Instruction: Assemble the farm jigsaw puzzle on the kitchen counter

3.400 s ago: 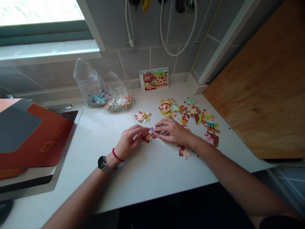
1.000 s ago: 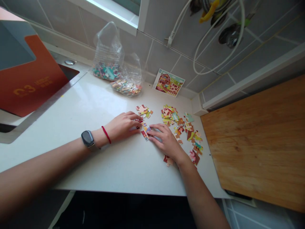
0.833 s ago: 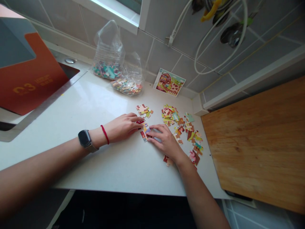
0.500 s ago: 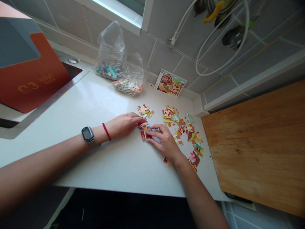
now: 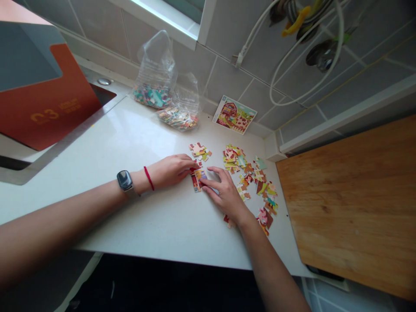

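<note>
A small cluster of jigsaw puzzle pieces (image 5: 196, 183) lies flat on the white counter, red and yellow with a lilac patch. My left hand (image 5: 178, 168) presses its closed fingertips on the cluster's upper left edge, steadying a red puzzle piece there. From the right, my right hand (image 5: 226, 193) has its thumb and middle finger on the lilac-and-yellow puzzle piece, with the index finger raised a little off it. Fingers hide part of the cluster. Just above sits a pink and green group of puzzle pieces (image 5: 199, 151), apart from it.
Loose puzzle pieces (image 5: 235, 158) are scattered right of my hands. A picture card (image 5: 234, 115) leans at the wall beside two clear bags (image 5: 182, 115) of pieces. An orange box (image 5: 65, 104) stands left, near a sink edge. A wooden board (image 5: 351, 199) borders the right.
My right index finger has lifted away from the lilac-and-yellow puzzle piece, which now lies flatter against the red ones. The left hand stays on the cluster. The whole view has shifted slightly.
</note>
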A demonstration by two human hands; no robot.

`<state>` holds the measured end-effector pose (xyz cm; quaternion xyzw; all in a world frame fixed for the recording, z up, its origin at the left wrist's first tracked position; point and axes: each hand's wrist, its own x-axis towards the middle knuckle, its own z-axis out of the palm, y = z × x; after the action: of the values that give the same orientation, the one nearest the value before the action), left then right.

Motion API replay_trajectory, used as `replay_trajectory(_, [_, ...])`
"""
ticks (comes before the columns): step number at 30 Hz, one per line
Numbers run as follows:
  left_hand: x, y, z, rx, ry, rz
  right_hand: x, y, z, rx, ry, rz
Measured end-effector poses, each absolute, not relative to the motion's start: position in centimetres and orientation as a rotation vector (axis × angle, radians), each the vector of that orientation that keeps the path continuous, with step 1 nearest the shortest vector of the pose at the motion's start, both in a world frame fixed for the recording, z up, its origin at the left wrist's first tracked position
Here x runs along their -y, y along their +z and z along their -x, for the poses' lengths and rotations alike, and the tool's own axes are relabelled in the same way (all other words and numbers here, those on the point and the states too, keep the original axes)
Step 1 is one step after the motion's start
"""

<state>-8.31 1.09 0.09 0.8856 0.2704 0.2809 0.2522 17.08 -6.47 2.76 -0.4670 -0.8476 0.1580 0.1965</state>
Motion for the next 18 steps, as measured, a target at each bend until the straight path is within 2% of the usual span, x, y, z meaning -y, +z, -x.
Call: replay_trajectory(18, [-0.7,0.3,8.2,-0.655,0.821,-2.336,6.8,3.5,-17.4,2.532,0.519,1.246])
